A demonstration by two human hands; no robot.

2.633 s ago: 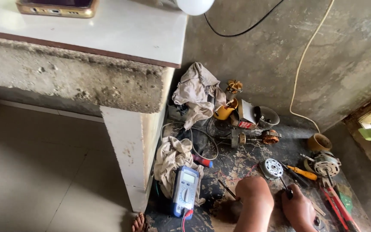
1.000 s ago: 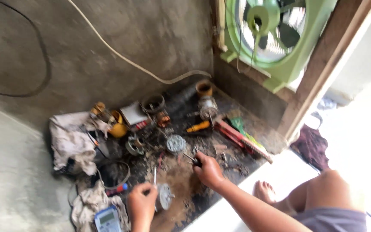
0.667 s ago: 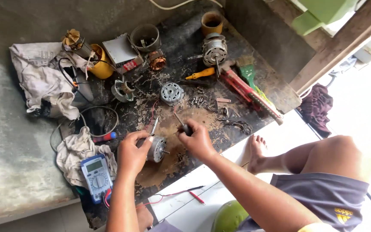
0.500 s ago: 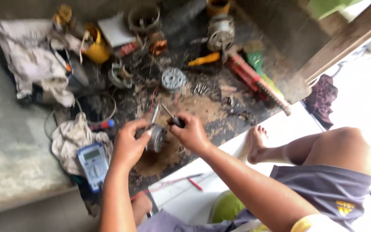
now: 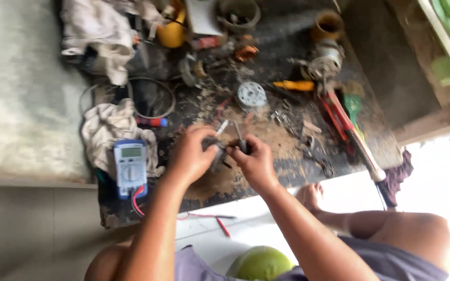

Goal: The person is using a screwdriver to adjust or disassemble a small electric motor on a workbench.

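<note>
My left hand (image 5: 194, 154) grips a small round metal motor part (image 5: 217, 152) over a dirty dark work mat (image 5: 282, 151). Close against it, my right hand (image 5: 255, 161) holds a slim tool (image 5: 238, 136) whose tip points up by the part. The part is mostly hidden by my fingers. A thin metal rod (image 5: 222, 126) sticks out above my left hand. A round silver disc part (image 5: 251, 95) lies on the mat just beyond my hands.
A blue multimeter (image 5: 130, 166) with red and black leads lies on a rag (image 5: 106, 130) at left. Behind are a yellow container (image 5: 172, 32), an orange-handled screwdriver (image 5: 294, 85), a red long-handled tool (image 5: 347, 127), a small motor (image 5: 324, 60), a wire coil (image 5: 152, 99). My bare foot (image 5: 311, 196) rests right.
The view swung from a concrete counter down to the mat. My hands came together, the left lifting the round part and the right bringing the tool to it.
</note>
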